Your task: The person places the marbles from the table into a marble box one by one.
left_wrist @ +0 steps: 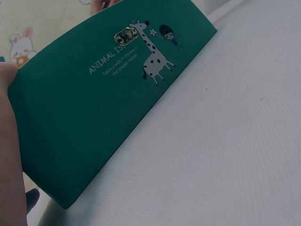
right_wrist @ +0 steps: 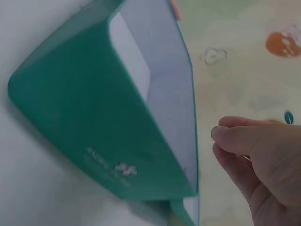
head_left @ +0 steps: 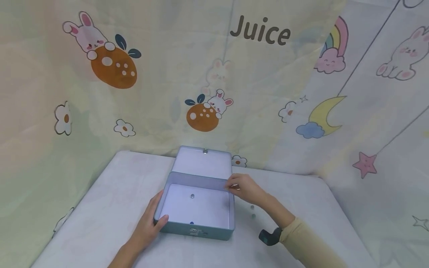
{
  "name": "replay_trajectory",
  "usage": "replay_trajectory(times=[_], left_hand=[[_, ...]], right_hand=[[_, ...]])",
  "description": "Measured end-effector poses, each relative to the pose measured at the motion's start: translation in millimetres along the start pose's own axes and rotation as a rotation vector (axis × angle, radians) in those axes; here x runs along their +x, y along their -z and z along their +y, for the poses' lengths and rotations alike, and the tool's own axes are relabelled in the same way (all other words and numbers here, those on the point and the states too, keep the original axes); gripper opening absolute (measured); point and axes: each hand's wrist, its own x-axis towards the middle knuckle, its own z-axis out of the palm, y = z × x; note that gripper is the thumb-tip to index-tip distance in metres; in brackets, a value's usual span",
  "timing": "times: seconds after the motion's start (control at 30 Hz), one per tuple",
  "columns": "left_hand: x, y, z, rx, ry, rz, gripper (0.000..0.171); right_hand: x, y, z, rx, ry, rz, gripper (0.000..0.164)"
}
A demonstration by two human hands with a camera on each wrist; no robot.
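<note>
A green tin box [head_left: 197, 230] stands on the table with its hinged lid [head_left: 202, 162] folded back and its white inside showing. My left hand [head_left: 147, 221] grips the box's left wall, its thumb over the front left corner. Inside lie a clear glass marble [head_left: 192, 195] and a blue marble [head_left: 192, 223] near the front wall. Above the right rim, my right hand [head_left: 248, 188] pinches a small marble between thumb and fingers. Only a greenish edge of that marble [right_wrist: 214, 131] shows in the right wrist view; the rest is hidden by the fingertips.
Right of the box, two greenish marbles [head_left: 253, 207] lie on the white tabletop [head_left: 295, 201], below the right forearm. A printed curtain [head_left: 161, 111] hangs behind the table and at its sides. A dark wrist device [head_left: 269, 236] sits on the right wrist.
</note>
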Motion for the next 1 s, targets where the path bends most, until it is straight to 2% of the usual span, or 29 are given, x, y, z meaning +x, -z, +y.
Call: replay_trajectory(times=[0.23,0.53,0.7,0.87,1.0], left_hand=[[-1.2,-0.8,-1.4,-0.006,0.018,-0.002,0.078],[-1.6,-4.2,-2.5,0.008,0.006,-0.007,0.078],[-2.2,-4.1,0.0,0.009,0.018,-0.017,0.077],[-1.9,-2.2,-0.6,0.014,0.015,-0.010,0.078],[-0.4,0.8,-1.8,0.021,0.005,-0.007,0.079]], right_hand=[[35.5,-6.5,-18.1,-0.039,0.140,-0.140,0.016],[68.0,-35.1,-16.4,0.010,0.240,-0.235,0.014],[79.9,-50.0,-15.3,-0.085,0.297,-0.259,0.015],[90.9,-55.2,-19.0,-0.219,0.358,-0.252,0.015],[99.4,-58.9,-23.1,-0.313,0.374,-0.269,0.015]])
